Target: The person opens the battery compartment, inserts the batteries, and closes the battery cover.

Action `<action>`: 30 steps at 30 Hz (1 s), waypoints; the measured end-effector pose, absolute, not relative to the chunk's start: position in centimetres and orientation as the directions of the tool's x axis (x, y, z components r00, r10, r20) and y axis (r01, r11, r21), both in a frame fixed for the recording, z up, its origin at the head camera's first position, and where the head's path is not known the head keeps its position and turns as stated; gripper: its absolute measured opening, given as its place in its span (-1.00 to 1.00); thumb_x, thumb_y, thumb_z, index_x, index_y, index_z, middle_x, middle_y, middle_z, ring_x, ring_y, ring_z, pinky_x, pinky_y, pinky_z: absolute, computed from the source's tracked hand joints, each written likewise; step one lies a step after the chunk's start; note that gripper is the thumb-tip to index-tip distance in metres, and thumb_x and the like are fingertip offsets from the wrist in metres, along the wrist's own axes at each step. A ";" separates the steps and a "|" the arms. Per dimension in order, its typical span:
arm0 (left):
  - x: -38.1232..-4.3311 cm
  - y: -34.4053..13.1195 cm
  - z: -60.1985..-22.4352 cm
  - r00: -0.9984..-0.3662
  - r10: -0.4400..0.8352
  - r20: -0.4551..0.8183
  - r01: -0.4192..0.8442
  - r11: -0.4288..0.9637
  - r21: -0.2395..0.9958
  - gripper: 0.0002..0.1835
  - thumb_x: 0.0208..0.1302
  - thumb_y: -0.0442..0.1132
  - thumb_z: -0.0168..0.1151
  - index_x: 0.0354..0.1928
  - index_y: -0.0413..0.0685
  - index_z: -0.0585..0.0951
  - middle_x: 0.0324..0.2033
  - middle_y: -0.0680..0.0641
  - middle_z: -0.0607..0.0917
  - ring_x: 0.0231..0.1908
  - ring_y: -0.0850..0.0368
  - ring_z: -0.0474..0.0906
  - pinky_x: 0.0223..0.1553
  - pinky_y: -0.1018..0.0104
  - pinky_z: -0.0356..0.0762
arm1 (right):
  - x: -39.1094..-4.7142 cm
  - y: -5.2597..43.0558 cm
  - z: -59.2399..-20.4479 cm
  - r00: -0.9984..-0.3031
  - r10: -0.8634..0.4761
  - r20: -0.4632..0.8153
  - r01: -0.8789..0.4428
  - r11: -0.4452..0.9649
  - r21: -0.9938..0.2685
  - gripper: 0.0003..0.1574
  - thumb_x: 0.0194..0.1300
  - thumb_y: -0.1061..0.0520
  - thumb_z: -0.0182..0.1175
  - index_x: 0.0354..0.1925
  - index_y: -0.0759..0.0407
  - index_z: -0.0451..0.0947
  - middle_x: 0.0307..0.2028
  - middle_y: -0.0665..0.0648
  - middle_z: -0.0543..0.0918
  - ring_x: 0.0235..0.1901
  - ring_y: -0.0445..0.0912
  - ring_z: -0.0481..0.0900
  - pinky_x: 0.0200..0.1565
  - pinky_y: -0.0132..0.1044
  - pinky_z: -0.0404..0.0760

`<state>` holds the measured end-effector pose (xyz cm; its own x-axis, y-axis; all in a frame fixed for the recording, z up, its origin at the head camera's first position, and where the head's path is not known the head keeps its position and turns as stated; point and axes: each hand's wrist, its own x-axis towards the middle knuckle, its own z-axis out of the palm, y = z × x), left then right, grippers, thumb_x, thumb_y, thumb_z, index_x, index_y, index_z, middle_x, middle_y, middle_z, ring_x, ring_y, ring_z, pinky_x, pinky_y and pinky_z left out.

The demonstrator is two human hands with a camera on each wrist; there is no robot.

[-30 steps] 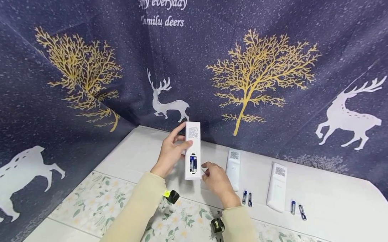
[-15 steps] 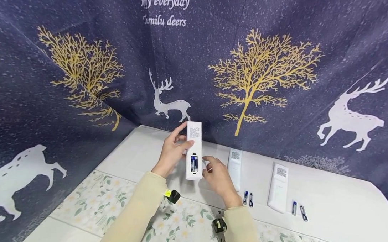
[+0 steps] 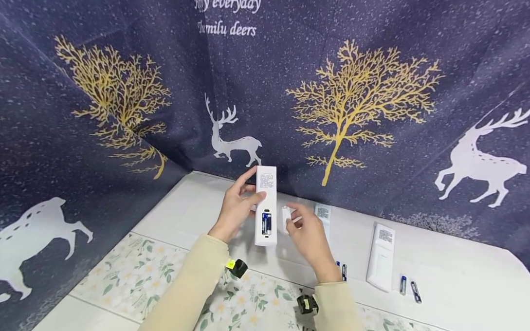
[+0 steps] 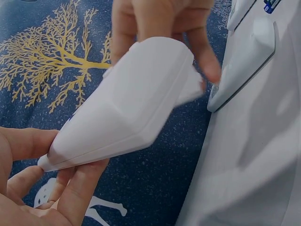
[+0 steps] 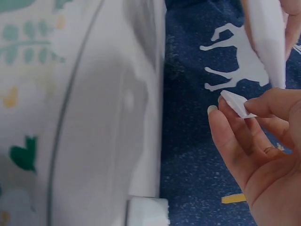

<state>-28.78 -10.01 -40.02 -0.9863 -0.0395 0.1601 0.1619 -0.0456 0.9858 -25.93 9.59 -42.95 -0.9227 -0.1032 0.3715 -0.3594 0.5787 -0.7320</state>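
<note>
A white remote control (image 3: 266,192) stands upright in my left hand (image 3: 234,208), thumb on its back and fingers behind. Two blue batteries (image 3: 267,224) sit side by side in its uncovered battery compartment. Just to the right, my right hand (image 3: 308,235) pinches a small white battery cover (image 3: 286,219) between thumb and fingers, apart from the remote. In the right wrist view the battery cover (image 5: 237,103) lies at the fingertips, near the remote's end (image 5: 270,42). The left wrist view shows the remote (image 4: 122,99) from its lower end, hiding part of the cover (image 4: 190,88).
A second white remote (image 3: 323,216) lies behind my right hand, partly hidden, with a battery pair (image 3: 344,272) by my wrist. Further right are a third remote (image 3: 381,257) and two loose batteries (image 3: 403,285). A dark printed cloth (image 3: 267,87) hangs behind the white table (image 3: 167,211).
My right hand has moved away to the right from the remote's edge, and the pinched battery cover now shows plainly. The left hand holds the remote almost still.
</note>
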 end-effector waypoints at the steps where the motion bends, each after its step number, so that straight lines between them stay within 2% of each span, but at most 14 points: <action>1: -28.8 -10.0 -40.0 -0.986 -0.040 0.159 0.161 -0.047 0.986 -0.20 0.42 -0.43 0.36 0.60 0.31 0.40 0.02 -0.20 0.62 -0.29 0.09 0.70 -0.39 0.17 0.69 | -25.9 9.7 -42.8 -0.919 -0.099 0.383 -0.368 0.568 -0.736 -0.45 0.36 0.41 0.30 0.29 0.27 0.60 -0.15 0.19 0.68 -0.30 -0.03 0.72 -0.29 -0.17 0.74; 8: -28.7 -10.1 -40.2 -0.987 -0.049 0.153 0.155 -0.040 0.987 -0.20 0.41 -0.43 0.36 0.60 0.31 0.40 0.01 -0.20 0.63 -0.26 0.06 0.71 -0.37 0.14 0.71 | -25.2 9.9 -41.6 -0.912 -0.080 0.402 -0.395 0.430 -0.812 -0.46 0.40 0.44 0.26 0.31 0.27 0.57 -0.12 0.23 0.64 -0.30 0.00 0.74 -0.30 -0.29 0.77; 14: -28.5 -10.0 -40.0 -0.987 -0.045 0.157 0.158 -0.043 0.986 -0.20 0.42 -0.42 0.36 0.59 0.33 0.40 0.03 -0.20 0.63 -0.13 -0.22 0.71 -0.38 0.16 0.70 | -24.9 10.0 -40.6 -0.917 -0.091 0.388 -0.396 0.331 -0.857 -0.48 0.46 0.40 0.25 0.33 0.21 0.57 -0.09 0.23 0.61 -0.28 0.02 0.75 -0.25 -0.25 0.80; 17: -28.7 -9.9 -39.9 -0.986 -0.043 0.164 0.166 -0.043 0.985 -0.20 0.42 -0.42 0.36 0.59 0.34 0.40 0.03 -0.20 0.64 -0.17 -0.15 0.72 -0.38 0.15 0.70 | -24.8 10.1 -40.1 -0.909 -0.109 0.401 -0.416 0.273 -0.867 -0.51 0.47 0.38 0.26 0.31 0.21 0.59 -0.10 0.22 0.61 -0.27 0.01 0.76 -0.25 -0.22 0.80; 21: -28.9 -10.0 -39.9 -0.985 -0.037 0.167 0.169 -0.036 0.985 -0.21 0.43 -0.41 0.36 0.60 0.30 0.39 0.04 -0.21 0.64 -0.23 0.06 0.71 -0.34 0.10 0.72 | -24.5 9.7 -39.7 -0.901 -0.143 0.409 -0.432 0.217 -0.875 -0.56 0.47 0.36 0.28 0.27 0.22 0.61 -0.12 0.22 0.62 -0.22 0.00 0.76 -0.26 -0.20 0.79; 30: -28.7 -10.2 -39.9 -0.985 -0.035 0.166 0.167 -0.027 0.986 -0.22 0.43 -0.40 0.35 0.60 0.31 0.40 0.03 -0.18 0.65 -0.22 0.05 0.72 -0.32 0.07 0.73 | -24.3 8.8 -40.1 -0.888 -0.196 0.415 -0.453 0.226 -0.862 -0.63 0.48 0.35 0.30 0.20 0.21 0.64 -0.17 0.19 0.65 -0.28 0.00 0.76 -0.28 -0.25 0.77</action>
